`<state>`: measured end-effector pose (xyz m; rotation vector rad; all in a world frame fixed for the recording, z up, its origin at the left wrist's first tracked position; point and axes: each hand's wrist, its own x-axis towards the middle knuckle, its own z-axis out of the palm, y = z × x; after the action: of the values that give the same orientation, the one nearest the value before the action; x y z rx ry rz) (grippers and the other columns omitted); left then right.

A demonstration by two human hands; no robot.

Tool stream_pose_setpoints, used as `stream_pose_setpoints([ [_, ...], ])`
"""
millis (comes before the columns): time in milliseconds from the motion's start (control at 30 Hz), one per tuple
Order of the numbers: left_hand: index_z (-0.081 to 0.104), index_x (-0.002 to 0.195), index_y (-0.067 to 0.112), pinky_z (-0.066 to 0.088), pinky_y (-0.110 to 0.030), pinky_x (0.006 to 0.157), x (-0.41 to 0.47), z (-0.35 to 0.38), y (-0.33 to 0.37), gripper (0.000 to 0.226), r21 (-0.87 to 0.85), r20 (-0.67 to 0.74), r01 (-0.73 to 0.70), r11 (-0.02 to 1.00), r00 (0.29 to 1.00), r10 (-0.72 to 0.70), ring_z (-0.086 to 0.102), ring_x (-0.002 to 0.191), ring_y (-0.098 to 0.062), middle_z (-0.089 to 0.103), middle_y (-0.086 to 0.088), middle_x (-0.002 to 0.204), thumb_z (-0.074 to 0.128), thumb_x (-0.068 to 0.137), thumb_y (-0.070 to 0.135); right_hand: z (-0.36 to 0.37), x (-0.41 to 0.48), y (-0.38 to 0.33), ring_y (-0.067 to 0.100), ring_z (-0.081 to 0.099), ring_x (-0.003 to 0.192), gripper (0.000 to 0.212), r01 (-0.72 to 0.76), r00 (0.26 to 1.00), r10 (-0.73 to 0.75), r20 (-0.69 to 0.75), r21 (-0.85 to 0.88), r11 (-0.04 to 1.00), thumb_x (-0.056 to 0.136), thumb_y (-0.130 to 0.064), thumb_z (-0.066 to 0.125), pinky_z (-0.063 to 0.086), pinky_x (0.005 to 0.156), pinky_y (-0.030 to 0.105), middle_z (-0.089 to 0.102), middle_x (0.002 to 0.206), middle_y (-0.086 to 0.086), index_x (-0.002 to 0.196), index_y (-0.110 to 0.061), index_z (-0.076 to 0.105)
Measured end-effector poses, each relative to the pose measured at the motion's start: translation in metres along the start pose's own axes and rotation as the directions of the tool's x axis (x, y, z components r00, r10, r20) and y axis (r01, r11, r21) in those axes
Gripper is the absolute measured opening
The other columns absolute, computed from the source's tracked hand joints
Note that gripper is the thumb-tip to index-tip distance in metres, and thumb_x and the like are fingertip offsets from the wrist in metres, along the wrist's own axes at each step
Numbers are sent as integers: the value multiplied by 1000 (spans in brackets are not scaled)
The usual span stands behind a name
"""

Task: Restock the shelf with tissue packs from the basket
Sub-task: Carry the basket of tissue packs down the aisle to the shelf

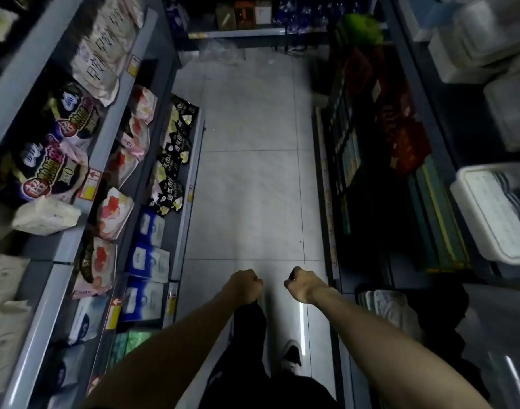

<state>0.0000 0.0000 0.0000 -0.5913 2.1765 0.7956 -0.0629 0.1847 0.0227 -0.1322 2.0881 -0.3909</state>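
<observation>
A narrow shop aisle is seen from above, with both arms stretched forward over the tiled floor point(247, 178). The left hand point(244, 286) is curled into a fist, and nothing can be made out inside it; the right hand point(302, 284) is likewise closed, with something small and dark showing at its top, though what it is cannot be told. No basket is visible anywhere in the view, so the source of the tissue packs cannot be placed; it may lie behind or below the field of sight. The shelf point(84, 160) on the left is filled with soft wrapped packs, among them a white pack point(45, 215) lying loosely at the front edge of an upper tier, and blue and white packs point(148, 258) ranged on a lower tier. White lidded containers point(494, 211) are stacked on the right side. The step in hand is judged to be an approach or a walk along the aisle, not yet a placing. To be done well, the basket should first be found and set near the left shelf; gaps between the packs should then be picked out, and each pack should be slid in squarely, so that neighbouring packs are not pushed off the edge.
</observation>
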Motion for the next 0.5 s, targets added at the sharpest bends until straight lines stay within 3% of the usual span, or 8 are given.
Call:
stream_pose_setpoints([
  [133, 63, 76, 21, 52, -31, 89, 34, -50, 6, 20, -40, 20, 30, 999, 999, -30, 65, 104, -27, 72, -8, 113, 50, 80, 35, -32, 40, -36, 32, 59, 121, 45, -12, 1000, 12, 8, -33, 999, 100, -40, 46, 50, 102, 41, 58, 138, 12, 137, -15, 54],
  [200, 65, 83, 20, 55, -34, 93, 57, -77, 12, 24, -35, 13, 30, 999, 999, -29, 66, 104, -27, 71, -5, 114, 47, 74, 34, -51, 63, -58, 33, 60, 119, 44, -11, 1000, 12, 9, -47, 999, 101, -41, 45, 51, 102, 40, 59, 137, 13, 135, -15, 56],
  [333, 69, 119, 17, 53, -40, 100, 92, -123, 20, 56, -40, 43, 24, 999, 999, -22, 64, 112, -31, 67, -8, 127, 42, 77, 42, -93, 98, -102, 35, 60, 122, 44, -1, 1000, 2, 14, -80, 997, 102, -40, 47, 49, 96, 35, 60, 139, 16, 135, -13, 58],
  [500, 66, 119, 12, 53, -40, 100, 144, -183, 39, 49, 32, 66, 48, 998, 997, -51, 62, 118, -36, 65, -16, 131, 44, 86, 41, -154, 142, -141, 35, 61, 120, 42, 11, 998, -16, -63, -76, 997, 100, -38, 50, 52, 98, 37, 62, 137, 16, 131, -12, 59],
])
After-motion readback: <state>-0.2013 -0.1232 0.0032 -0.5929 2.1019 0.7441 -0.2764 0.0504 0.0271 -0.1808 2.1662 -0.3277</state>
